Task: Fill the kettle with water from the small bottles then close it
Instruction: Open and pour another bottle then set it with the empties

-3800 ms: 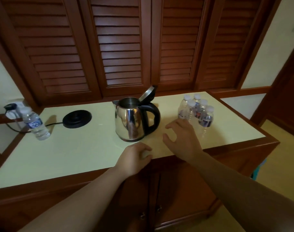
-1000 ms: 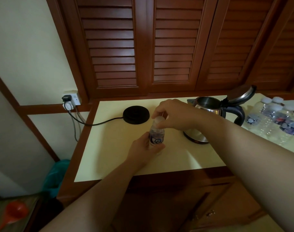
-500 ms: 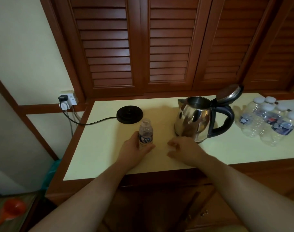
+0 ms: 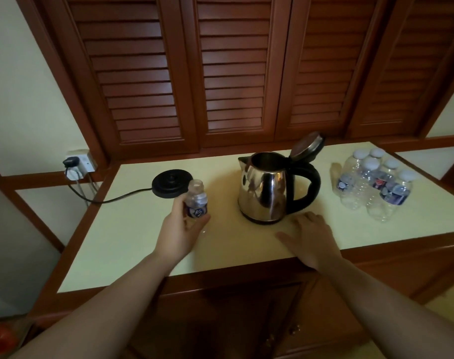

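Left hand (image 4: 178, 234) is wrapped around a small bottle (image 4: 196, 203), fingers curled round its labelled body, thumb on the near side; the bottle stands upright with its cap off and its neck open, just left of the kettle (image 4: 266, 189) and a little nearer the front edge. Whether its base touches the surface (image 4: 122, 237) or hangs just above it, I cannot tell. The kettle sits on the surface, steel body, black handle turned to the right, lid (image 4: 307, 145) tipped up and back so the mouth is wide open. Right hand (image 4: 311, 239) lies palm down on the surface just in front of the kettle, fingers straight and slightly spread, holding nothing, fingertips close to the kettle's base. Left of the kettle and a touch further back, the round black base (image 4: 172, 183) sits alone, its cord (image 4: 109, 199) running off to a wall socket (image 4: 79, 163). Right of the kettle, well apart from it, a cluster of capped bottles (image 4: 373, 183) stands together. Behind the kettle, louvred wooden doors (image 4: 233, 68)
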{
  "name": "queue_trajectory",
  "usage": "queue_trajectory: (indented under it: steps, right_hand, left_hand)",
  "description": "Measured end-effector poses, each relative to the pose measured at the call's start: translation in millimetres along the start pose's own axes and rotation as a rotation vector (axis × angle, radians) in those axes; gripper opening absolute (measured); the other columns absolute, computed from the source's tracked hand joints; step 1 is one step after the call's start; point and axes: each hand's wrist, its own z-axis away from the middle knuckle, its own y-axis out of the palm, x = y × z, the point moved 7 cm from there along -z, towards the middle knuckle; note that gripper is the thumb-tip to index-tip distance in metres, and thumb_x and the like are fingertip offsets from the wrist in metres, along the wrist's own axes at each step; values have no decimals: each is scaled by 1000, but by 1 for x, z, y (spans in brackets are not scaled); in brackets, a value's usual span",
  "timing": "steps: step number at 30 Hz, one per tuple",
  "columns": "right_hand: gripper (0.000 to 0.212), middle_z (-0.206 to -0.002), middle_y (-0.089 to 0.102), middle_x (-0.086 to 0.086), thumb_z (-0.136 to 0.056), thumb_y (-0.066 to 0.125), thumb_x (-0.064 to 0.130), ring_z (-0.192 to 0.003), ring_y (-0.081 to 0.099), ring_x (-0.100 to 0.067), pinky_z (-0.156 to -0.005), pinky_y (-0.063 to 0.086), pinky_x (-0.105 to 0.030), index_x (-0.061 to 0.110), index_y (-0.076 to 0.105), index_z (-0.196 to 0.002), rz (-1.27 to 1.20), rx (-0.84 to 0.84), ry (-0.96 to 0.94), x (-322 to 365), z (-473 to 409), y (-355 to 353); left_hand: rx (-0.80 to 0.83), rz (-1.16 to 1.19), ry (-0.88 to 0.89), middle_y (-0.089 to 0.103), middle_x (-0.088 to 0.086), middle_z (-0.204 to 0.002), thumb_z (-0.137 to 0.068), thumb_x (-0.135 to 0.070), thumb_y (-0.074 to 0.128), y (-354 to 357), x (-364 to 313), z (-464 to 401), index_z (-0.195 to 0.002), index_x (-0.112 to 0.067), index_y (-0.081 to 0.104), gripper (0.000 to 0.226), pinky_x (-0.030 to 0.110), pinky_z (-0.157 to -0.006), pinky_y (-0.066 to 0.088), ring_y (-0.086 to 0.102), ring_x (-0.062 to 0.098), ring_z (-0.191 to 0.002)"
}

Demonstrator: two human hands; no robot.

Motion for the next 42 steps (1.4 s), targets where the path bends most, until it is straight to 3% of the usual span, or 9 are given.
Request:
queue_trajectory:
  steps: [3,5,7,9,12,17,25,31,42]
  right_hand:
    - [102,-166,27,-6,-85,39,87,-153,22,-27,-126,21,-47,20,28,-160,23,102,43,-8,-1,9]
    - [109,-172,12,-6,-83,27,92,-158,8,-25,-128,7,-50,20,12,-164,41,136,6,-6,-2,13]
    - [110,-172,8,-5,-83,23,93,-159,4,-24,-127,4,-50,21,8,-165,45,135,-2,-6,-2,14]
    - [108,-172,10,-5,-84,23,92,-159,5,-23,-128,6,-50,21,9,-165,41,123,-15,-8,-3,14]
    - [104,-172,12,-5,-86,26,88,-159,6,-22,-128,6,-50,22,11,-164,34,118,-40,-8,-3,14]
    - [100,-172,11,-4,-89,29,84,-159,4,-22,-128,3,-49,21,11,-165,24,125,-33,-9,-2,13]
    - [96,-171,16,-4,-90,31,82,-158,7,-23,-128,5,-49,22,15,-163,14,90,-42,-10,-3,14]
    - [94,-170,19,-5,-90,31,82,-158,10,-24,-127,6,-49,23,18,-162,7,68,-58,-11,-3,14]
    - [90,-169,23,-5,-92,34,79,-157,13,-25,-128,10,-51,22,23,-161,-5,64,-68,-9,-2,11]
  left_hand:
    - [21,-8,44,67,-22,-117,-93,-39,75,3,-25,-19,-139,-36,45,55,19,-84,53,65,-10,-101]
    - [43,-17,68,67,-21,-115,-93,-40,75,7,-42,-36,-138,-35,47,54,24,-86,54,64,-10,-100]
    - [74,-54,104,68,-20,-113,-93,-39,75,13,-59,-53,-140,-32,47,54,21,-82,51,64,-10,-98]
    - [103,-126,164,67,-20,-111,-93,-39,75,18,-77,-67,-141,-32,47,56,17,-78,47,65,-9,-96]
    - [165,-234,270,67,-16,-117,-92,-42,76,24,-98,-83,-142,-32,46,59,21,-81,49,65,-1,-100]
    - [294,-491,390,59,-3,-134,-92,-47,74,26,-112,-105,-151,-32,42,69,38,-104,49,58,15,-120]
    - [408,-809,475,46,-8,-114,-94,-56,65,18,-136,-120,-157,-33,33,74,36,-89,48,54,17,-106]
    - [434,-903,507,43,-10,-115,-95,-57,63,14,-145,-130,-157,-35,30,73,32,-81,42,51,14,-103]
    - [453,-1035,568,48,-2,-123,-97,-59,59,7,-159,-134,-158,-33,31,72,34,-79,44,48,16,-103]
